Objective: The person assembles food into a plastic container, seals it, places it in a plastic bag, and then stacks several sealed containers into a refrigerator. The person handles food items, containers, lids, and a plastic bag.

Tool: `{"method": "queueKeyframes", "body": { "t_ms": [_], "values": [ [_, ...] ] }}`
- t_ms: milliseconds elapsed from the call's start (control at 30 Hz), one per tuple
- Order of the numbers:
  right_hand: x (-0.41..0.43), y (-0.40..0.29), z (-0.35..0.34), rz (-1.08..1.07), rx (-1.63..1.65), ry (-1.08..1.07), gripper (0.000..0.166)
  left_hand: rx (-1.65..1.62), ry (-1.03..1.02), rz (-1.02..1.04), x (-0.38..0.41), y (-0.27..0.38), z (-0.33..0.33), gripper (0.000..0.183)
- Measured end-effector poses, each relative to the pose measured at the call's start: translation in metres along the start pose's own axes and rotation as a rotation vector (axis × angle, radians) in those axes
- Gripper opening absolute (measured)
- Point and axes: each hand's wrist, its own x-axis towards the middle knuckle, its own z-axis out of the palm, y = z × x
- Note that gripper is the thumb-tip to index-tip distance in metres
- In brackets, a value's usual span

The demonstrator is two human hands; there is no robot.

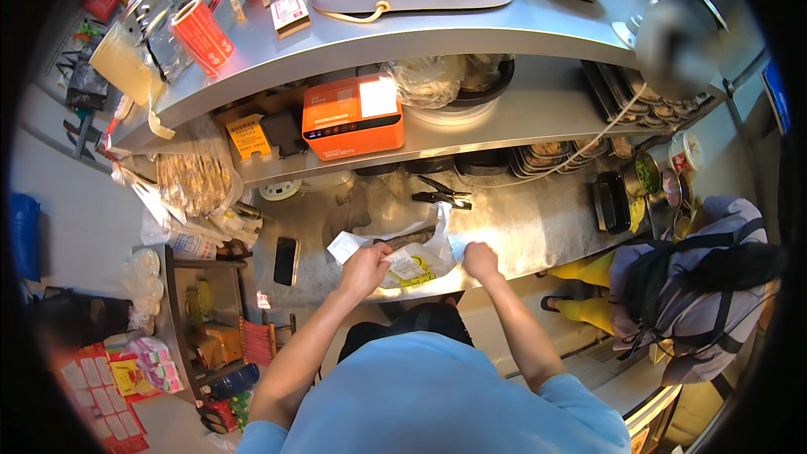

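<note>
On the metal worktop (523, 227) in front of me lies a white plastic bag (435, 258) with yellow print. A printed paper slip (403, 267) rests against its near side, and something dark (410, 238) shows through its opening. My left hand (365, 270) pinches the bag's left part close to the slip. Curled into a fist, my right hand (481, 260) is at the bag's right side, against a pale blue patch (458, 246). Its fingertips are hidden, so I cannot tell what it grips. Beyond the bag lies a black stapler (444, 194).
A smartphone (286, 261) lies at left. An orange printer (353, 118) stands on the shelf (536, 98) above. Packed skewers (192, 183) are at left. A black tray (611, 202) and metal pots (642, 174) sit at right, near a person (712, 290) with yellow trousers.
</note>
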Motion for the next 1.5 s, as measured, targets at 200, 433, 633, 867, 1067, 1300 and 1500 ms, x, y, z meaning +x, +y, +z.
{"method": "queueKeyframes", "body": {
  "t_ms": [200,433,633,867,1067,1300,1500],
  "values": [
    [0.152,-0.014,0.016,-0.436,-0.114,0.431,0.049,0.008,0.018,-0.019,-0.005,0.006,0.002,0.018],
    [0.143,-0.019,0.010,-0.150,0.111,0.158,0.054,0.124,0.042,-0.047,-0.004,0.015,-0.003,0.018],
    [-0.011,-0.010,-0.097,-0.178,0.813,0.433,0.031,0.257,0.074,0.089,0.003,0.027,-0.016,0.016],
    [-0.092,-0.142,-0.172,-0.686,1.437,0.282,0.054,0.260,0.072,0.171,0.000,0.023,-0.016,0.011],
    [-0.043,-0.178,-0.112,-0.616,1.261,0.269,0.039,0.187,0.095,0.178,-0.004,0.029,-0.021,0.009],
    [-0.038,-0.195,-0.095,-0.495,1.003,0.302,0.032,0.019,0.191,0.214,-0.010,0.029,-0.026,0.007],
    [-0.025,-0.183,-0.062,-0.557,0.958,0.424,0.023,0.098,0.108,0.214,-0.008,0.008,-0.001,0.019]
  ]
}}
